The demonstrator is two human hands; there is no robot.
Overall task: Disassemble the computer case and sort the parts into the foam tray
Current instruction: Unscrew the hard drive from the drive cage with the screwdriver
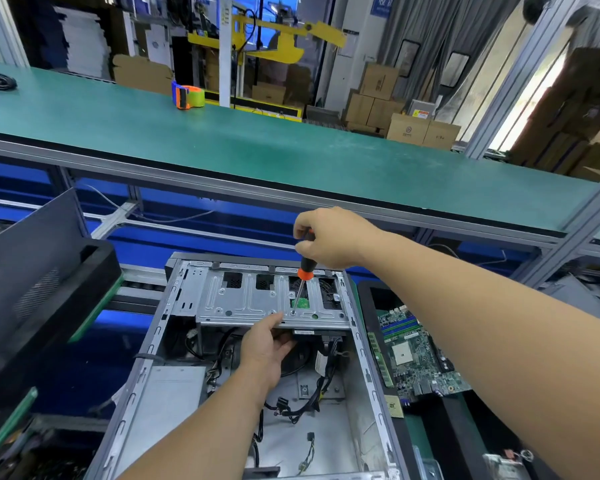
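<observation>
An open grey computer case lies on its side in front of me, with loose black cables inside. A silver drive bracket spans its far end. My right hand grips a black and orange screwdriver, held upright with its tip on a screw in the bracket's front strip. My left hand reaches under the bracket's front edge, its thumb against the metal and its fingers around a black drive beneath. To the right, a black foam tray holds a green motherboard.
A dark case panel leans at the left on black foam. Behind the case runs a long green bench top with an orange tape dispenser. Cardboard boxes stand beyond. An aluminium frame post rises at the right.
</observation>
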